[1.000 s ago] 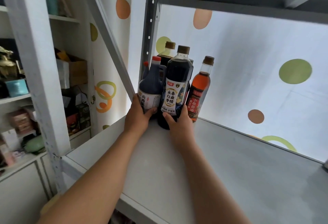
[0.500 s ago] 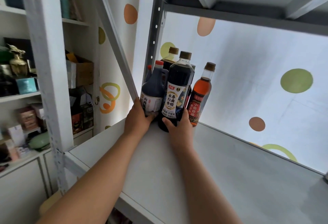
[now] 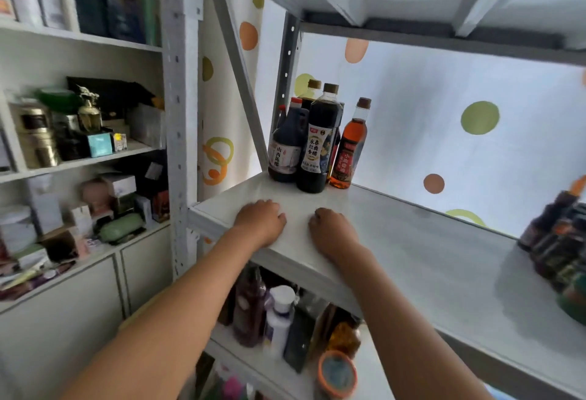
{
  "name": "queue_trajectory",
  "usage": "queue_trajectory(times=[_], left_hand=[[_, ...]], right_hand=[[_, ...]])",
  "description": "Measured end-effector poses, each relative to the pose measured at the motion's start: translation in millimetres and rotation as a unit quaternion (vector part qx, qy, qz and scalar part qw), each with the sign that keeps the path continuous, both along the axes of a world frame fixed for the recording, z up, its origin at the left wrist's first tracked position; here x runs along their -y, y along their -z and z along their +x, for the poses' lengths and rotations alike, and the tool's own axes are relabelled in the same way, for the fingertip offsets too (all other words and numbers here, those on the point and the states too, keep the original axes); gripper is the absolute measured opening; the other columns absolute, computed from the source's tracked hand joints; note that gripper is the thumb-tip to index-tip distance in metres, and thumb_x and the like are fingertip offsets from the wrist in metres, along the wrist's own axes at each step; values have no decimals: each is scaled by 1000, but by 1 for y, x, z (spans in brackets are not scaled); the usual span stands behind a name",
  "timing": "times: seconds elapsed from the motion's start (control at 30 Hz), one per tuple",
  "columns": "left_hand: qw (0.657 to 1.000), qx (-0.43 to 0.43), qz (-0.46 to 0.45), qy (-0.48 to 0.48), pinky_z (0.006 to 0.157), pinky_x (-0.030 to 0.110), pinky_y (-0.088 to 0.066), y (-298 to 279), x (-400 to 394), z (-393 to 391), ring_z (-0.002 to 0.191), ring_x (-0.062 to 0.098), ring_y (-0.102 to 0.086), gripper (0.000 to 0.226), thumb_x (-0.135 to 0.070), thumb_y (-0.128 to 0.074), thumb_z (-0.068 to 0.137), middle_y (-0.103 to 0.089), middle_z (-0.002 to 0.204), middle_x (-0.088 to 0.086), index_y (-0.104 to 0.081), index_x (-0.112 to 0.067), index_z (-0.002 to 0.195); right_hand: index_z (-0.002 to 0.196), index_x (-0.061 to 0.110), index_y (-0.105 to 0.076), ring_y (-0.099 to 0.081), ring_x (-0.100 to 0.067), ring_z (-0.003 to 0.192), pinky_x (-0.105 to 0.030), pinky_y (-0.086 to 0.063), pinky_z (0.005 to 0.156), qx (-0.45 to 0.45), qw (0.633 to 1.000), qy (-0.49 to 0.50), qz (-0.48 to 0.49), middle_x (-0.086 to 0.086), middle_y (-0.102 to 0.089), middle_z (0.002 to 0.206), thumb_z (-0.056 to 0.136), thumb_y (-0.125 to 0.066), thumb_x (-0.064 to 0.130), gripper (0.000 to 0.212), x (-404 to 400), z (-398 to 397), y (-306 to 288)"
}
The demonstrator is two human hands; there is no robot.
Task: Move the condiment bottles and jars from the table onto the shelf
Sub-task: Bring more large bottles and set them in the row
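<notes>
Both hands (image 3: 261, 222) (image 3: 331, 230) have left the bottles (image 3: 317, 142), resting on the shelf (image 3: 428, 257), fingers loosely curled, each grip empty.

bottles: you had a dark jug (image 3: 284, 149), tall dark bottle (image 3: 318, 146), amber bottle (image 3: 348, 149) | upright, clustered | shelf (image 3: 412, 257) back-left corner

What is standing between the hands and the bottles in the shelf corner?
Nothing visible. Only bare shelf lies between the left hand, the right hand and the bottles in the back-left corner.
</notes>
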State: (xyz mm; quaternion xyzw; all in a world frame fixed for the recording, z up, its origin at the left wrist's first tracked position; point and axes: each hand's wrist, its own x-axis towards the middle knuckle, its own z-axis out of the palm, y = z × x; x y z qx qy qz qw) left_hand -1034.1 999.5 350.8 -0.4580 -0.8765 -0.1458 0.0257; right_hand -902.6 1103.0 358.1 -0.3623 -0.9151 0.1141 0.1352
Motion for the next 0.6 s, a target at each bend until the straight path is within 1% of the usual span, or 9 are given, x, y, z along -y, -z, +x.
queue_trajectory(times=[0.03, 0.1, 0.13, 0.2, 0.23, 0.3, 0.37, 0.43, 0.6], left_hand=[[1000, -9, 1, 10, 94, 38, -39, 2, 12, 13, 115, 32, -50, 40, -34, -29, 100, -54, 128, 14, -54, -10, 120], [998, -41, 30, 39, 108, 38, -28, 14, 35, 43, 130, 26, -41, 45, -32, -25, 101, -47, 142, 11, -49, -9, 132], [996, -56, 53, 51, 115, 38, -20, 23, 49, 60, 139, 23, -33, 49, -32, -22, 103, -39, 150, 8, -43, -10, 140], [992, -75, 73, 68, 120, 38, -7, 37, 74, 88, 147, 20, -16, 52, -34, -18, 105, -23, 159, 5, -26, -12, 151], [992, -82, 66, 76, 120, 39, -6, 43, 85, 99, 149, 20, -10, 53, -33, -19, 105, -16, 161, 5, -18, -12, 153], [989, -115, 38, 87, 121, 41, -6, 49, 104, 119, 150, 21, -3, 57, -25, -29, 103, -6, 163, 7, -9, -11, 154], [981, -160, 16, 108, 121, 42, -5, 55, 128, 137, 150, 22, 0, 61, -17, -34, 99, -5, 163, 7, -9, -10, 154], [976, -183, 21, 118, 121, 41, -3, 66, 154, 156, 150, 21, 2, 62, -12, -33, 98, -4, 163, 7, -6, -10, 154], [984, -156, 21, 77, 122, 42, -4, 89, 214, 203, 149, 23, 5, 67, -14, -37, 98, 1, 162, 9, 0, -8, 153]], right_hand=[[116, 9, -60, -56, -32, 116, -38, -40, 100, 7, 1000, -7, 13, -15, -61, 126, 102, -34, 26, 34, 15, 13, 2], [125, 10, -55, -50, -29, 126, -41, -34, 109, 31, 999, -18, 37, -13, -55, 136, 103, -29, 30, 40, 42, 36, 7], [134, 11, -50, -44, -26, 134, -43, -29, 114, 48, 997, -17, 50, -11, -48, 145, 104, -27, 33, 44, 57, 48, 11], [151, 14, -31, -23, -20, 149, -43, -16, 120, 74, 994, 0, 83, -6, -27, 161, 105, -21, 38, 52, 89, 70, 21], [155, 14, -23, -14, -19, 151, -42, -11, 121, 77, 992, 10, 101, -5, -18, 164, 106, -19, 38, 55, 104, 81, 27], [157, 14, -15, -7, -18, 152, -39, -5, 122, 68, 989, 12, 127, -5, -12, 165, 106, -21, 36, 56, 130, 102, 36], [156, 13, -18, -9, -17, 152, -34, -3, 121, 31, 994, 8, 103, -5, -15, 165, 107, -22, 34, 54, 152, 124, 40], [155, 14, -22, -13, -15, 151, -31, -4, 121, -2, 998, 3, 61, -4, -21, 163, 107, -23, 34, 52, 171, 146, 45], [158, 17, -10, 3, -10, 151, -28, 10, 119, 33, 994, -79, 60, 1, -5, 166, 107, -16, 38, 55, 218, 192, 80]])
